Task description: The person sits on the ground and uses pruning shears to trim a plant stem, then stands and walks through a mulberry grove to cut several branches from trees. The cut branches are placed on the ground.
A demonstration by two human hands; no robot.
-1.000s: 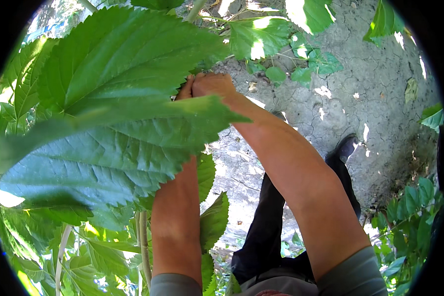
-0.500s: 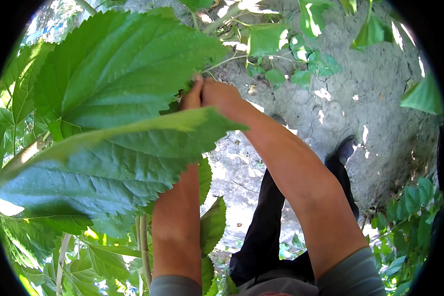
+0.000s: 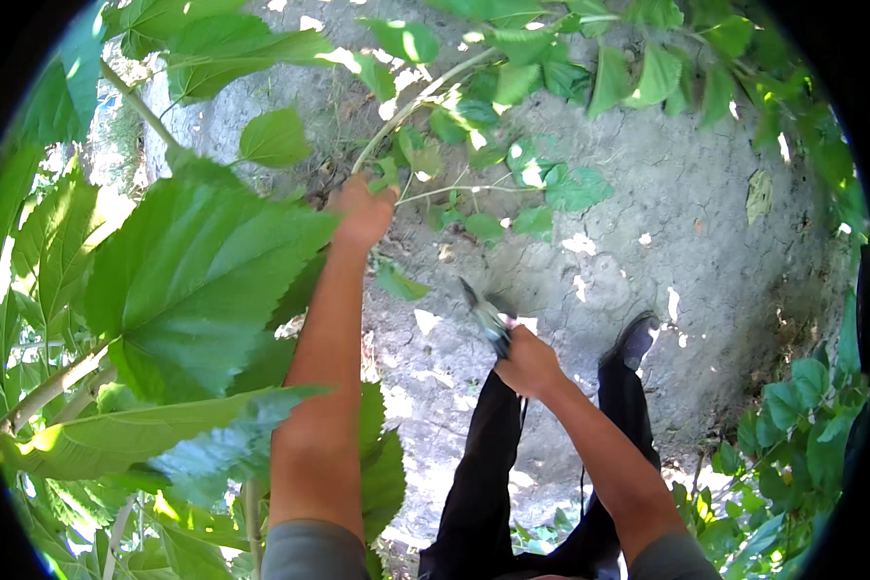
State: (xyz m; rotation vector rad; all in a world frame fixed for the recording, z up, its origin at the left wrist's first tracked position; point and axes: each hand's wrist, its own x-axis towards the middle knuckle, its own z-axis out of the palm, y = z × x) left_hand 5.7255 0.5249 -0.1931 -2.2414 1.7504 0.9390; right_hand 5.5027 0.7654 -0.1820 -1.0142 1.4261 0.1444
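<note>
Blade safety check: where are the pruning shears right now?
In the head view, the pruning shears are just right of centre, in the right hand, above a dark trouser leg.

The left arm (image 3: 324, 358) is pointing forward, the left hand (image 3: 362, 211) gripping — the right arm (image 3: 614, 459) is slanting inward, the right hand (image 3: 531, 363) gripping closer in.

A branch (image 3: 393, 124) ran from the left fingers (image 3: 354, 193) toward one o'clock; shears (image 3: 490, 317) sat in the right fingers (image 3: 518, 354) at four, a leaf (image 3: 203, 280) at eight.
</note>
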